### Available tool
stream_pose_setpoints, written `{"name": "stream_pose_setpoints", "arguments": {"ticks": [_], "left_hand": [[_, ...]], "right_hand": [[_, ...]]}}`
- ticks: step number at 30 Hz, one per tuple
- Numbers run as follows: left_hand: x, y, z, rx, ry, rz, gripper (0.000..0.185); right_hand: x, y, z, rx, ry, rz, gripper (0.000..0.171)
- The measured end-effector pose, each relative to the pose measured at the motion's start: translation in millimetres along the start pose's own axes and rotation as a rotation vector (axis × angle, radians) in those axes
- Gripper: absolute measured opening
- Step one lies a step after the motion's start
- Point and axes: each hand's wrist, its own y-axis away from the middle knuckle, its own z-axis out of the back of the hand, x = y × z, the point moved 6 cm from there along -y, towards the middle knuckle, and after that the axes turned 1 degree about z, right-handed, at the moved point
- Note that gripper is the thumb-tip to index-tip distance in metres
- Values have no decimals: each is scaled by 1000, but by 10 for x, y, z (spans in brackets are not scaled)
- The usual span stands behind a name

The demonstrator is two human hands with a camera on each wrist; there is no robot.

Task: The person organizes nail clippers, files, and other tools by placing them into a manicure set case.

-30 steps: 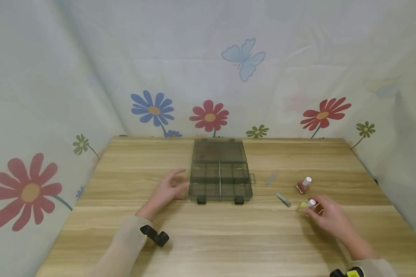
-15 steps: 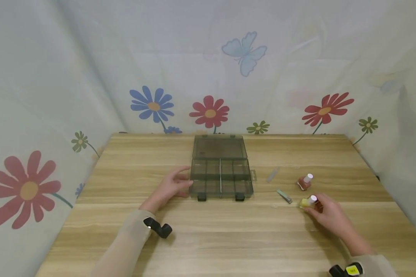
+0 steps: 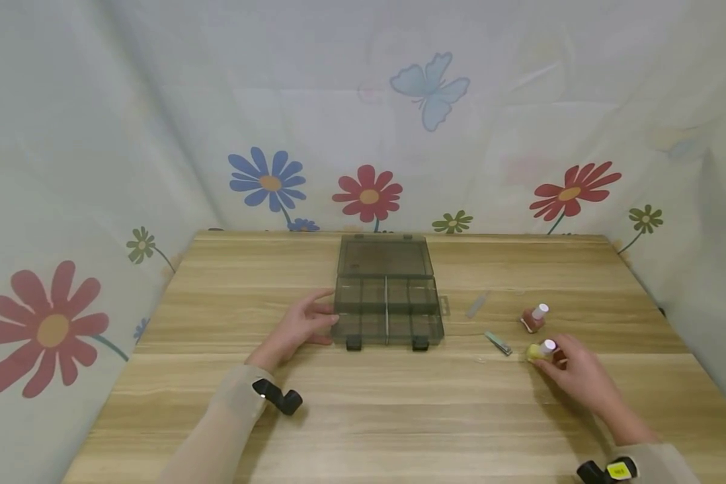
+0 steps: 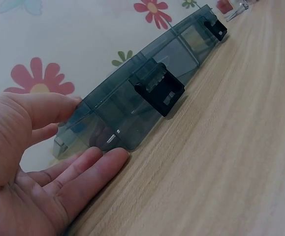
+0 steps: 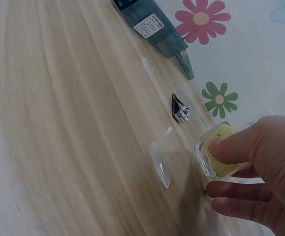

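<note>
A dark see-through organizer box (image 3: 387,316) lies open at the table's middle, its lid flat behind it. My left hand (image 3: 314,319) rests against the box's left side with straight fingers. The left wrist view shows that hand (image 4: 83,142) touching the box wall (image 4: 132,110) near a black latch (image 4: 159,91). My right hand (image 3: 553,359) pinches a small yellow nail polish bottle (image 3: 538,350) standing on the table at the right. In the right wrist view the thumb and fingers (image 5: 240,147) grip the yellow bottle (image 5: 206,162).
A brown-red nail polish bottle (image 3: 532,318) stands just behind the yellow one. A nail clipper (image 3: 497,343) and a pale file (image 3: 476,304) lie between the bottles and the box. Small clear pieces (image 5: 160,164) lie on the wood. Flowered cloth walls surround the table (image 3: 399,417).
My left hand has slid a little right until it touches the box's side. My right hand has stayed at the yellow bottle with its fingers settled round it.
</note>
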Motion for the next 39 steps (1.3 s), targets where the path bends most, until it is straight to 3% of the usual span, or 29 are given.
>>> {"name": "stream_pose_setpoints", "arguments": {"ticks": [10,18,24,31,39], "left_hand": [[-18,30,-9,2,-9,11,63],[-12,23,-5,23,-15,17,63],[6,3,-14,43,-4,22,64],[8,22,-8,16,-1,22,63],[-15,22,-13,13,-33,14,63]], "right_hand": [[25,-70,59,54,-56,-106,26],[134,-221,121,1,-32,11,32],[234,-326,138,7,-32,48,40],[347,-454,126,1,-27,92,33],[457,-605,105,-26,-27,175,38]]}}
